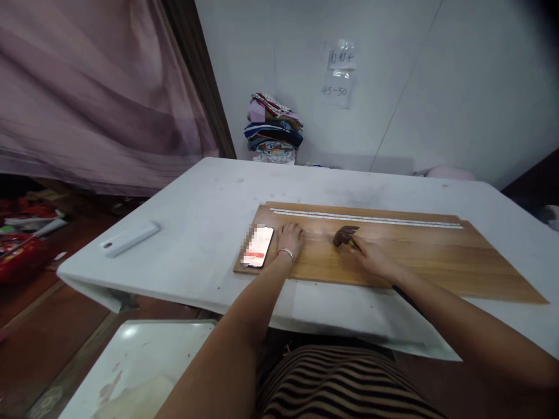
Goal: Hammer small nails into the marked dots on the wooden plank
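A wooden board (410, 259) lies flat on the white table, with two thin pale strips (367, 218) running along its far side. On the board's left end is a lit phone (261, 247), partly blurred out. My left hand (290, 238), with a bracelet at the wrist, rests on the board just right of the phone. Its fingers lie stretched forward with nothing visible in them. My right hand (367, 255) is closed around the handle of a claw hammer (345, 235). The hammer's dark head is over the middle of the board.
The white table (196, 221) carries a white handle-like object (131, 238) on its left. Folded clothes (274, 128) are stacked behind the table against the wall. A pink curtain (96, 87) hangs at left. Below, a white stool-like surface (148, 349) stands near my left arm.
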{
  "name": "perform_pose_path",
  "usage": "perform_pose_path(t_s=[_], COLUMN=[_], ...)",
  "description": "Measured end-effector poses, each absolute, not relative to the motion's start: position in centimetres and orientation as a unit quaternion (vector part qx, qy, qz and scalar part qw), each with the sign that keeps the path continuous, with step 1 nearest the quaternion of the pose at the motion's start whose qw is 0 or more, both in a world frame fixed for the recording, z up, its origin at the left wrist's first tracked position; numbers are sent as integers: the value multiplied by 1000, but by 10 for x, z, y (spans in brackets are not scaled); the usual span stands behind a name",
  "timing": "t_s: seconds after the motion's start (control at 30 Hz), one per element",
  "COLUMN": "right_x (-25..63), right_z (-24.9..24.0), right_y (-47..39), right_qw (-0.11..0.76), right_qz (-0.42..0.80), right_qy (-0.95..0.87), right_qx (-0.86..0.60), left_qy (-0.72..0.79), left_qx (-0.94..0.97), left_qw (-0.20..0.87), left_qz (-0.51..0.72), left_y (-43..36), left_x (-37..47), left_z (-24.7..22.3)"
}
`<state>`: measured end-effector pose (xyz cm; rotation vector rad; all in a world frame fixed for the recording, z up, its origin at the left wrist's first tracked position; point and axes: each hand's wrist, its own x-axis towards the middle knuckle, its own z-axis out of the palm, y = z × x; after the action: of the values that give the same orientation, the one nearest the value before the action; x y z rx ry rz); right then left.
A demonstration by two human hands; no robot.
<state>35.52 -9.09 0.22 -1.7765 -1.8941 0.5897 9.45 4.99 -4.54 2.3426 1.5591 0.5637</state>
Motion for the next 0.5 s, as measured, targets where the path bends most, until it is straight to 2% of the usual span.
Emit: perform_pose_path(t_s=[0.13,0.5], right_x=[355,356], right_z=[1,-1], right_y=[-90,-87], right_qw=[226,206], right_qz=[214,214], right_qy=[-686,-689], right_qx=[-657,-661], left_qy=[567,529], left_qx=[793,830], left_qw=[142,123], left_qz=[169,129], left_y=[51,49], left_x=[94,97], left_z=[-42,-38])
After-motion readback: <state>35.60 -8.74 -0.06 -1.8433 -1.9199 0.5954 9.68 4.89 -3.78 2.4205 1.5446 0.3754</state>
